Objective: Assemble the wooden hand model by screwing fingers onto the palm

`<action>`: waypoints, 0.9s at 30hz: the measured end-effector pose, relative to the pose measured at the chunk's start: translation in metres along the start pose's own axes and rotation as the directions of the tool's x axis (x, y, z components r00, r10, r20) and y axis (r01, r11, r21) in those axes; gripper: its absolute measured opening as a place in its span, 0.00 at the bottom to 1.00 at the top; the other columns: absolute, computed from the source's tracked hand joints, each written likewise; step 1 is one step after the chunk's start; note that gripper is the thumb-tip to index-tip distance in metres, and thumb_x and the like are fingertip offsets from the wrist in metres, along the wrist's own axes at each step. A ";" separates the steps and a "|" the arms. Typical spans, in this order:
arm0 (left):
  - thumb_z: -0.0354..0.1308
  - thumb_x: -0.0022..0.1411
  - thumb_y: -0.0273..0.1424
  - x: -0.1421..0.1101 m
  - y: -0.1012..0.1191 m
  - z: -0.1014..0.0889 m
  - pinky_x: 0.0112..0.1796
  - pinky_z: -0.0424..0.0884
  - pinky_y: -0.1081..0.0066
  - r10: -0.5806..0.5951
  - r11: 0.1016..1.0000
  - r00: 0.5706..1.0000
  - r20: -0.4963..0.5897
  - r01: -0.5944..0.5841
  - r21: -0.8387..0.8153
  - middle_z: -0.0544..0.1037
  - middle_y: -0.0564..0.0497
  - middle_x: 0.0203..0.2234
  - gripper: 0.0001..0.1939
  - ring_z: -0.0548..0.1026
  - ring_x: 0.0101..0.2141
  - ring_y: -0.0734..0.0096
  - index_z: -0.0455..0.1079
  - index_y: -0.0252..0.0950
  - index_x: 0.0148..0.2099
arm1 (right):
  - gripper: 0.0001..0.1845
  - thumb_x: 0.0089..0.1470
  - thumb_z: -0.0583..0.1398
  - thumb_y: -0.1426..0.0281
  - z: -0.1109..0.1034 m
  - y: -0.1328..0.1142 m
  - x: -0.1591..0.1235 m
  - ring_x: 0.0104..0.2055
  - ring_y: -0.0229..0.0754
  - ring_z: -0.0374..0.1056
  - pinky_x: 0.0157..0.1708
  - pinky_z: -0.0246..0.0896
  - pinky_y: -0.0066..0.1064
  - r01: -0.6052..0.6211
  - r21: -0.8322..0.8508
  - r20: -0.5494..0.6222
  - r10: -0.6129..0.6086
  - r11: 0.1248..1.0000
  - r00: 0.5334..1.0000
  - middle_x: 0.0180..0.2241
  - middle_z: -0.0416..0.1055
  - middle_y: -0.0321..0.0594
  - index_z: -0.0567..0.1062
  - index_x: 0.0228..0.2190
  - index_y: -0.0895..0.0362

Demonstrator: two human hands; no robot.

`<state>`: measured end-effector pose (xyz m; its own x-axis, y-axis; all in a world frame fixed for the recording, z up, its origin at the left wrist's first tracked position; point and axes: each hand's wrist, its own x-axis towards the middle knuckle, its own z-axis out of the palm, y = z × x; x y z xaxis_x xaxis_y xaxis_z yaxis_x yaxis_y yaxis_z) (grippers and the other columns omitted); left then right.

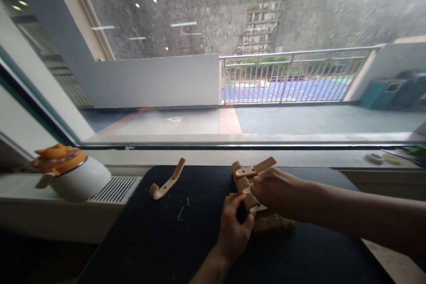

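Observation:
My left hand (pixel 234 222) has its thumb and fingers closed on the curled end of a bent wooden hook (pixel 251 203). My right hand (pixel 271 188) is curled in a fist over the same group of wood pieces; whatever its fingers grip is hidden. Just beyond it, another bent wooden hook (pixel 246 171) with two dark holes lies at the far end of the group. Beneath my hands shows a brown, rough-looking piece (pixel 274 222). Apart to the left rests a loose wooden hook (pixel 169 183), with two small screws (pixel 180 213) nearer me.
The black table (pixel 140 244) stands against a window sill (pixel 206 158). At left, a white pot with an orange lid (pixel 81 177) sits by a vent grille (pixel 116 188). Rolls of tape (pixel 374 158) lie on the sill at right.

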<state>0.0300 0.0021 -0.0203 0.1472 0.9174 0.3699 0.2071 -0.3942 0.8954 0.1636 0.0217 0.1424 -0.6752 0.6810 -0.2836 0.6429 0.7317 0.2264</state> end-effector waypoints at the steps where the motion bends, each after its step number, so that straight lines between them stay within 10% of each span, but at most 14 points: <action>1: 0.57 0.55 0.25 0.000 0.000 0.000 0.50 0.67 0.63 -0.001 1.000 1.000 0.002 0.001 0.003 0.71 0.46 0.43 0.15 0.70 0.46 0.62 0.69 0.36 0.47 | 0.07 0.47 0.59 0.82 -0.002 0.001 0.001 0.28 0.45 0.71 0.24 0.55 0.31 -0.021 0.001 0.033 0.021 1.000 0.999 0.25 0.75 0.44 0.76 0.25 0.61; 10: 0.57 0.56 0.26 0.000 -0.004 0.002 0.50 0.67 0.63 0.020 0.999 1.000 -0.020 -0.020 0.026 0.71 0.47 0.43 0.15 0.70 0.46 0.63 0.69 0.37 0.47 | 0.10 0.50 0.58 0.71 -0.023 0.003 -0.001 0.34 0.51 0.73 0.26 0.58 0.32 -0.284 0.032 0.112 0.279 0.958 0.954 0.31 0.76 0.50 0.76 0.34 0.63; 19: 0.57 0.56 0.25 0.000 -0.002 0.001 0.50 0.67 0.63 0.018 1.000 1.000 -0.004 -0.018 0.019 0.71 0.47 0.43 0.15 0.70 0.46 0.63 0.69 0.37 0.47 | 0.12 0.48 0.56 0.85 -0.020 0.007 -0.019 0.32 0.41 0.71 0.27 0.55 0.28 0.056 -0.020 0.021 -0.055 0.998 0.998 0.33 0.75 0.44 0.76 0.30 0.61; 27: 0.57 0.57 0.26 -0.001 -0.001 0.000 0.50 0.67 0.62 -0.005 1.000 1.000 0.016 0.005 0.017 0.70 0.46 0.44 0.15 0.69 0.47 0.62 0.68 0.37 0.48 | 0.12 0.50 0.55 0.83 0.000 0.005 -0.012 0.30 0.45 0.71 0.24 0.55 0.30 -0.035 -0.009 0.005 0.035 0.999 0.999 0.28 0.75 0.45 0.77 0.27 0.60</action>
<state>0.0299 0.0014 -0.0218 0.1612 0.9185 0.3610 0.2246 -0.3903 0.8928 0.1746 0.0172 0.1466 -0.6505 0.7060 -0.2801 0.6630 0.7077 0.2441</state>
